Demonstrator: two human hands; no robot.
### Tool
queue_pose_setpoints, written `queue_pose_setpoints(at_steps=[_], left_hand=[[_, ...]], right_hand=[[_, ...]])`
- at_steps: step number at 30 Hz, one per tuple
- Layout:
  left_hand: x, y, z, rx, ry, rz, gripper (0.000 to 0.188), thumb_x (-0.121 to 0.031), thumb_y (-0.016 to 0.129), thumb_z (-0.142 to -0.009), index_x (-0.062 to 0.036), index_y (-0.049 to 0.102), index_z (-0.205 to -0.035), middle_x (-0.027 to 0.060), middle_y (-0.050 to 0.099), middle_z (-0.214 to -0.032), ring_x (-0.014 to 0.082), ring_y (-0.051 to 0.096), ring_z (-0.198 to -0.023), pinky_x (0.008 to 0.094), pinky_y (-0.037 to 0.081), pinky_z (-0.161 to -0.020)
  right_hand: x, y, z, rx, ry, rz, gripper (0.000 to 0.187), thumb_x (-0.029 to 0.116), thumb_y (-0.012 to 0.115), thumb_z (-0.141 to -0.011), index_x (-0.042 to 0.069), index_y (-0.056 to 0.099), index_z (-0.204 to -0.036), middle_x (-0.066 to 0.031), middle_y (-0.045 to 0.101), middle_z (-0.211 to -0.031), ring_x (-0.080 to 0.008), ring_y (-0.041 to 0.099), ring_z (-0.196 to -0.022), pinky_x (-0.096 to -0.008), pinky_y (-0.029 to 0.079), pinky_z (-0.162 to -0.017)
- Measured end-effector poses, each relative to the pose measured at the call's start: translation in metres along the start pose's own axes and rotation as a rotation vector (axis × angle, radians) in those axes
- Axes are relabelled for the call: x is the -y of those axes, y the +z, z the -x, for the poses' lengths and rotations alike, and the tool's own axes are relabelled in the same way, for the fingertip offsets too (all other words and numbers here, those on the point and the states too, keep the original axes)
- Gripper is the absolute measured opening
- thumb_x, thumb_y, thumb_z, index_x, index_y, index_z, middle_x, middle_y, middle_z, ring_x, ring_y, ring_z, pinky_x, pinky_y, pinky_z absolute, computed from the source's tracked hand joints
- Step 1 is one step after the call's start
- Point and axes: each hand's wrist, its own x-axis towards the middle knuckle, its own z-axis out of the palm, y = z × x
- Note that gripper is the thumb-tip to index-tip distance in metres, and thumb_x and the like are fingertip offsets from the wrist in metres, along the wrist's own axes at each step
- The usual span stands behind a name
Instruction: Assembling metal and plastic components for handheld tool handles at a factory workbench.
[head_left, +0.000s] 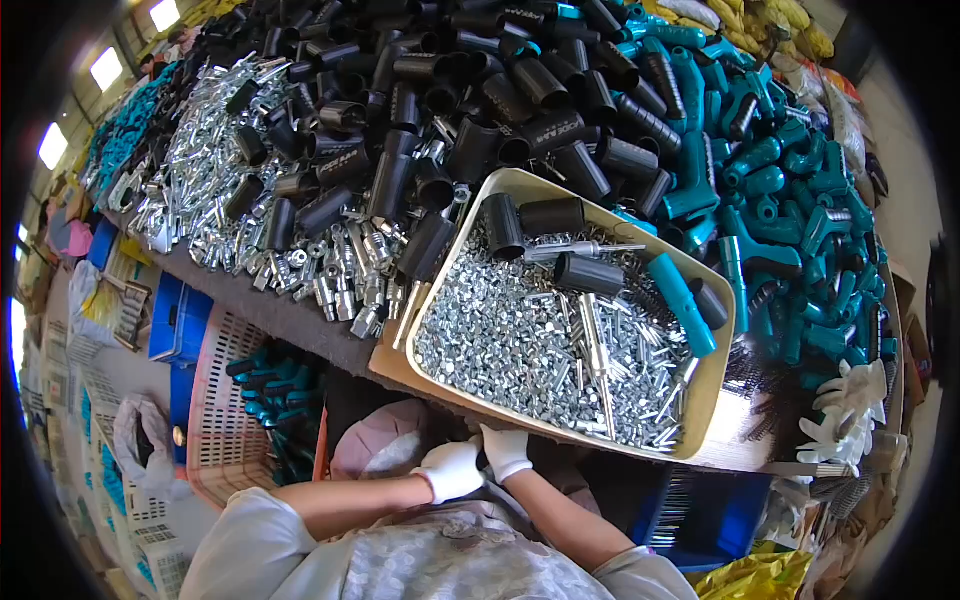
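Below the table's front edge, my two hands in white gloves are close together over my lap. My left hand (452,471) has its fingers curled in toward the right one. Beside it, my right hand (506,452) is bent with its fingers closed downward. Whatever lies between them is hidden. Just beyond the hands stands a cream tray (722,405) full of small silvery metal parts (500,340). Black sleeves (552,216), a teal tube (683,305) and a long metal rod (598,360) lie on top of those parts.
Heaped on the table are black cylinders (480,150), silvery fittings (225,160) and teal tool housings (775,240). White gloves (848,410) lie at the right corner. Under the left edge stands a pink crate (222,400) of teal housings; a blue bin (735,515) is at lower right.
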Motion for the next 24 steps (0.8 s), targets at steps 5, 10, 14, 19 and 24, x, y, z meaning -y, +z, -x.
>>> queue_pose_setpoints(at_steps=[5, 10, 14, 19, 24], left_hand=[[0.015, 0.023, -0.005, -0.091, 0.075, 0.086, 0.032, -0.036, 0.06, -0.082, -0.0088, 0.075, -0.089, 0.0188, 0.072, -0.088, 0.0411, 0.069, -0.083, 0.051, 0.053, -0.073], [-0.002, 0.008, -0.007, -0.068, 0.015, 0.12, 0.039, -0.033, 0.062, -0.081, -0.0009, 0.068, -0.101, 0.0237, 0.071, -0.09, 0.0428, 0.068, -0.081, 0.0503, 0.054, -0.072], [-0.021, -0.039, 0.018, 0.018, 0.006, 0.205, 0.047, -0.029, 0.067, -0.08, 0.0038, 0.057, -0.111, 0.029, 0.068, -0.089, 0.0438, 0.067, -0.083, 0.048, 0.053, -0.074], [-0.013, 0.019, -0.007, -0.124, -0.009, 0.173, 0.035, -0.019, 0.06, -0.079, 0.0016, 0.062, -0.107, 0.0255, 0.07, -0.091, 0.044, 0.068, -0.083, 0.0513, 0.053, -0.073], [-0.015, -0.018, 0.002, 0.002, 0.078, 0.165, 0.041, -0.021, 0.062, -0.08, 0.0057, 0.055, -0.11, 0.0265, 0.069, -0.09, 0.0427, 0.068, -0.083, 0.0499, 0.053, -0.072]], right_hand=[[0.026, 0.002, -0.005, 0.343, 0.192, 0.597, 0.05, 0.046, 0.062, -0.085, 0.017, 0.065, -0.126, -0.0093, 0.063, -0.132, -0.0368, 0.058, -0.12, -0.0507, 0.032, -0.113], [0.02, -0.012, -0.008, -0.028, 0.008, 0.32, 0.028, 0.023, 0.061, -0.093, 0.003, 0.071, -0.11, -0.0179, 0.072, -0.107, -0.0378, 0.066, -0.103, -0.0458, 0.049, -0.095], [0.037, -0.021, -0.008, -0.024, 0.081, -0.398, 0.02, 0.008, 0.062, -0.093, -0.002, 0.071, -0.106, -0.0104, 0.073, -0.093, -0.0177, 0.069, -0.08, -0.0297, 0.055, -0.07], [-0.015, 0.006, -0.016, -0.401, -0.182, 0.132, 0.022, 0.008, 0.06, -0.09, -0.004, 0.071, -0.105, -0.0143, 0.072, -0.093, -0.0214, 0.067, -0.078, -0.0327, 0.054, -0.072], [0.022, -0.01, -0.008, -0.191, 0.331, -0.525, 0.023, 0.01, 0.062, -0.091, -0.003, 0.07, -0.108, -0.0119, 0.071, -0.105, -0.0215, 0.065, -0.088, -0.0319, 0.052, -0.082]])
